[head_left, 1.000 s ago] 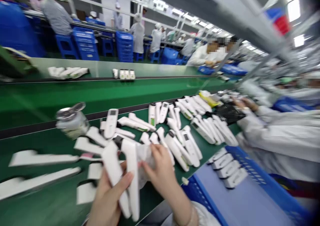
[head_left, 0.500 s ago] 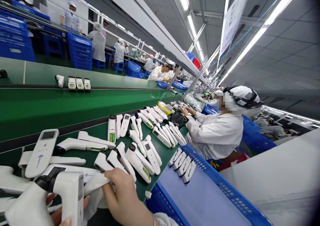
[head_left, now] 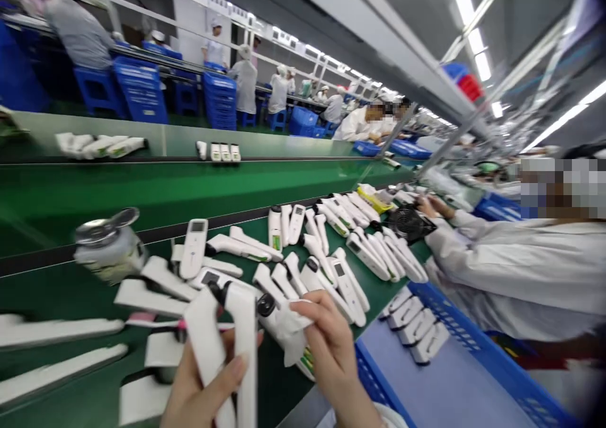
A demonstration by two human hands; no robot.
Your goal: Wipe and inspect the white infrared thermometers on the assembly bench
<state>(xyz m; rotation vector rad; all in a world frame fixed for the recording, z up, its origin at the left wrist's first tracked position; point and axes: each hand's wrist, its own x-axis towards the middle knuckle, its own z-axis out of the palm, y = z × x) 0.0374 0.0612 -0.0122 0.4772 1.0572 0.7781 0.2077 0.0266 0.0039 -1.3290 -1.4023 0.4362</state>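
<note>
My left hand (head_left: 203, 377) is closed around two white infrared thermometers (head_left: 246, 346), held upright side by side with their black-tipped heads close together. To the right, my right hand (head_left: 334, 346) pinches a crumpled white cloth (head_left: 290, 330), which is apart from the two thermometers. Behind the cloth lies a thermometer with a round black tip and green inside its battery bay, partly covered. Many more white thermometers (head_left: 348, 289) are spread over the green workbench (head_left: 279, 384), some with open battery bays.
A metal-topped jar (head_left: 108, 245) stands at the left. On the right, a blue crate (head_left: 454, 377) holds several thermometers in a row. A co-worker in a white coat (head_left: 521, 264) sits beyond it, near a black fan (head_left: 406, 223). A green conveyor (head_left: 165, 191) runs behind.
The view has swung left, so the jar is now visible. My right hand and the cloth have drawn away from the thermometers in my left hand, which stay held.
</note>
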